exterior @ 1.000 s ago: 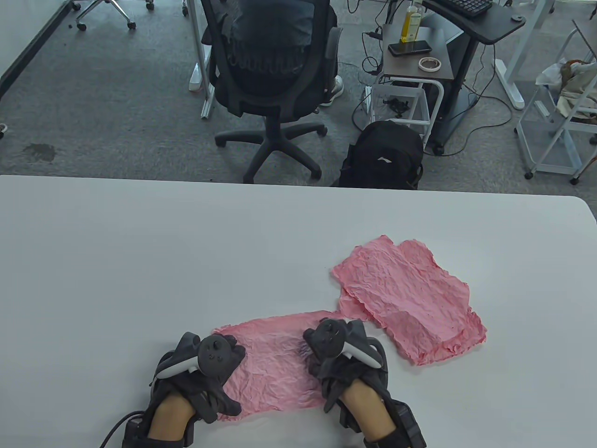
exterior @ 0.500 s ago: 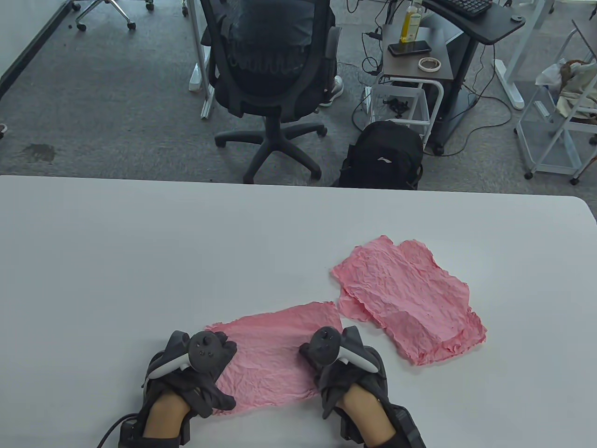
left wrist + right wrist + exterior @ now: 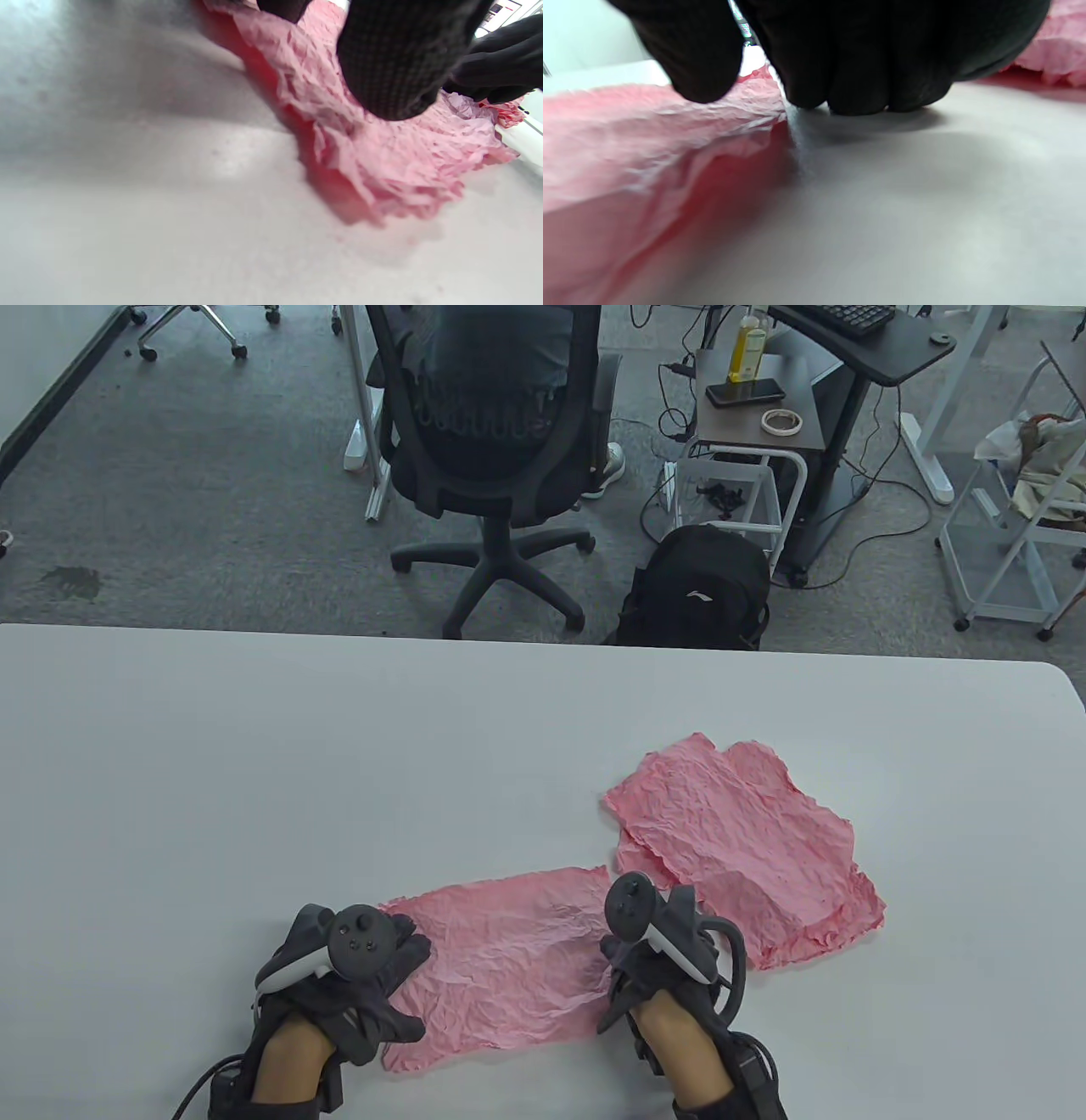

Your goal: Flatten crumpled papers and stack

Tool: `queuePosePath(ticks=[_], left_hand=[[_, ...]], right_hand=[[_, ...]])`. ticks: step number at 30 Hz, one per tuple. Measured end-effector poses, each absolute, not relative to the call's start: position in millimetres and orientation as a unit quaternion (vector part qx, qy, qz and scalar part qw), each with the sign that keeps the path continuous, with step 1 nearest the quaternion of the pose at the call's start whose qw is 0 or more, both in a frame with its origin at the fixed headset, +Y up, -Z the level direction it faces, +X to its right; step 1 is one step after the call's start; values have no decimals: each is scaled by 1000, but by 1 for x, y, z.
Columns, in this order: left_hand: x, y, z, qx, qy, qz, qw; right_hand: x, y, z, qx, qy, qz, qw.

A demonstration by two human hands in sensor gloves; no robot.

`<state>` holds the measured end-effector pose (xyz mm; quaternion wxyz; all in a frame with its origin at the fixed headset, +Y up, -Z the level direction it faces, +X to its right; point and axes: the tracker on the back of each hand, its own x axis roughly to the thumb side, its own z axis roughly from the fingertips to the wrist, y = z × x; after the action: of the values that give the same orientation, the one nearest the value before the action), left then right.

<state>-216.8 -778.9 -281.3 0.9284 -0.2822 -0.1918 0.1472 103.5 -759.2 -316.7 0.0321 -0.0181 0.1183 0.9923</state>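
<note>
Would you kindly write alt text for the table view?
Two gloved hands, left and right, press opposite ends of a wrinkled pink paper on a white table. A stack of flattened pink papers lies to its right.

On the white table point(image 3: 254, 746) lie three pink papers: one single sheet point(image 3: 501, 963) near the front edge, and two sheets in a stack point(image 3: 747, 848), one partly covering the other. Two gloved hands are in view, one left hand point(image 3: 356, 976) and one right hand point(image 3: 662, 967), and each one carries one tracker. Behind the table stand one office chair point(image 3: 492, 432) and one black backpack point(image 3: 696, 589).
</note>
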Motion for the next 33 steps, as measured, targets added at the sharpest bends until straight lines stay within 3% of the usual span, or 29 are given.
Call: queuePosePath(ticks=[4,10,13,16,18,20,24,27,30,33], left_hand=[[-217,-779,-281,-275,-191,149,931],[-217,-779,-282,-272,-190,159,930],[-217,-780,-282,-273,-189,158,930],[-217,-780,-282,-271,-187,161,930],[-216,-781,-282,-272,-188,156,931],[-217,-782,-282,-273,-187,159,930],[-216,-783,-282,-271,-189,156,931],[-215,-783,-284,-271,-189,159,930],[-215,-784,-285,-261,-191,157,933],[-216,-782,-287,-254,-186,152,937]], right_hand=[[88,-763,-322,-4,89,995,-53],[86,-760,-316,47,31,998,38],[100,-751,-314,75,-11,969,234],[115,-751,-315,55,5,904,424],[122,-758,-315,25,63,824,562],[124,-767,-317,23,136,762,633],[126,-783,-318,23,222,719,658],[127,-788,-321,27,240,699,673],[130,-787,-323,22,217,705,675],[136,-781,-326,3,150,723,674]])
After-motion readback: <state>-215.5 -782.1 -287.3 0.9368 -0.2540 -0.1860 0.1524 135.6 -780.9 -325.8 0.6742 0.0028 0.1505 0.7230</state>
